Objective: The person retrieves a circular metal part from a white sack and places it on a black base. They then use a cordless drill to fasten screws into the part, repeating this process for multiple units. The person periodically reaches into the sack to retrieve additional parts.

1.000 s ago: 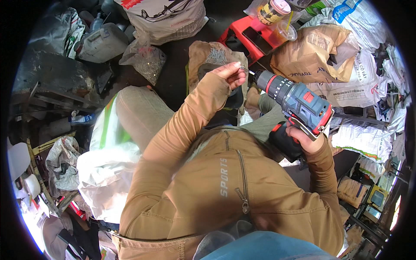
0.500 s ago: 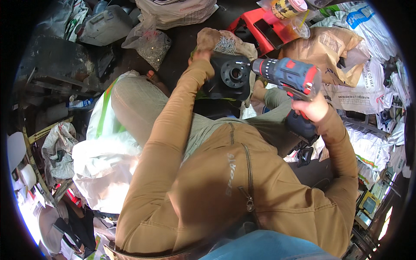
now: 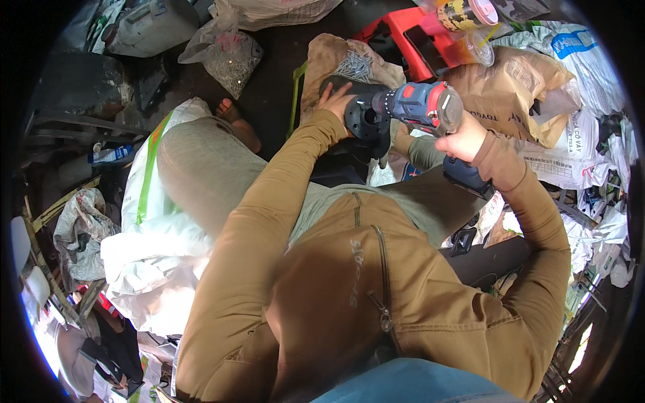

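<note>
My right hand is wrapped around the grip of a blue, red and black cordless drill. The drill's nose points left and down at the round flange of a black plastic part; the bit's tip is hidden there. My left hand grips that part at its left side, fingers over the dark body and flange. Just beyond it, a heap of silvery screws lies on a tan, stained cloth or sack.
A red plastic stool with drink cups stands at the far right, beside a brown paper sack. Far left are a clear bag of small pieces and a grey jerrycan. White sacks lie left of my leg.
My left hand has come from beside the screws down onto the black part, which has tilted. The drill has shifted left slightly, and its nose now meets the flange.
</note>
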Tool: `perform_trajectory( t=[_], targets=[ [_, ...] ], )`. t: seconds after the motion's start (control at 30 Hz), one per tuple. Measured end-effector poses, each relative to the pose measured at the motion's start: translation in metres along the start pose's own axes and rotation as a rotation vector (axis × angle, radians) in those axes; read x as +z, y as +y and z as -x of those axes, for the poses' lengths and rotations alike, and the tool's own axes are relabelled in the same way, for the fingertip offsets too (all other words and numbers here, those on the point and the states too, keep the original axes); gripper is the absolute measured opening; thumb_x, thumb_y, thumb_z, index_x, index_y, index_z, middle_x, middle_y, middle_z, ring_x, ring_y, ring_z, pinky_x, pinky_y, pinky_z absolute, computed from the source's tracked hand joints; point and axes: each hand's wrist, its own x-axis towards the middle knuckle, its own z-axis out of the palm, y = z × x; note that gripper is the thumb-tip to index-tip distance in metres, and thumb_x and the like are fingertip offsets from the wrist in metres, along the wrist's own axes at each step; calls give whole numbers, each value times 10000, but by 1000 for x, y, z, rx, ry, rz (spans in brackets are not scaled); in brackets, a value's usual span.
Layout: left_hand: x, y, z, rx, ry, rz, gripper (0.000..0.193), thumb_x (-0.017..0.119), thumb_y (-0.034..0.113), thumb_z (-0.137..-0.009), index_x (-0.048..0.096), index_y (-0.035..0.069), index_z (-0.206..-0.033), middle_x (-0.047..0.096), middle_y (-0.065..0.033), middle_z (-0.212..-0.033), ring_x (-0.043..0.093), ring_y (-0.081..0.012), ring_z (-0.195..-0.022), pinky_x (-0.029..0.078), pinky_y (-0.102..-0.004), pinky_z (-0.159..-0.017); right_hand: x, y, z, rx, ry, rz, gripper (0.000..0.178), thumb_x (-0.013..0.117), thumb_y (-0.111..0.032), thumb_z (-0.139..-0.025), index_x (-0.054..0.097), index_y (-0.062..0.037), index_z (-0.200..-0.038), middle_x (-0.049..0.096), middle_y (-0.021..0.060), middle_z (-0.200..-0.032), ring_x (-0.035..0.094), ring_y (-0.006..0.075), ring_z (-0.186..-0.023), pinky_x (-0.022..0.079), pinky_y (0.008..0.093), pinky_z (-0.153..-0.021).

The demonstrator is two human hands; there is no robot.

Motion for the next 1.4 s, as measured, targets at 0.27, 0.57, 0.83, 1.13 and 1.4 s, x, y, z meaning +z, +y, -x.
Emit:
perform_trajectory(
  t=[0.27,0.57,0.83,1.13,1.4],
  targets=[
    [4,-4,4,69,142,44,651,755,368,-622,550,173,-1209,544,-16,-1275,342,-187,-1345,95,-456,-1155,-14,0,-22,-374,-9,422,438,644,-49,-649,598,-24,-1084,659,147,-936,620,280,-888,486,353,-828],
    [2,-3,6,66,171,124,673,769,323,-604,540,158,-1215,556,-30,-1263,354,-183,-1338,99,-447,-1156,-31,-21,-30,-151,-127,459,402,630,-97,-675,601,-30,-1070,656,181,-924,629,308,-861,498,361,-778],
    [1,-3,4,49,103,106,781,804,302,-556,499,169,-1263,515,-18,-1316,318,-168,-1357,76,-441,-1164,-31,-13,-54,-238,-317,643,493,643,-52,-736,521,-10,-1213,585,148,-1179,553,269,-1078,430,342,-973],
    [0,-4,4,29,75,109,796,797,325,-576,477,181,-1290,502,-21,-1341,314,-158,-1361,53,-435,-1169,-27,21,-78,-541,-199,605,333,627,-119,-731,591,-49,-1055,641,164,-960,619,335,-883,505,391,-774],
    [0,-3,4,14,70,65,809,782,384,-593,464,183,-1310,471,-107,-1363,325,-168,-1357,40,-436,-1168,-26,9,-74,-344,-432,831,342,507,-87,-872,541,-20,-1206,577,133,-1217,541,240,-1127,412,334,-1006]
  ],
)
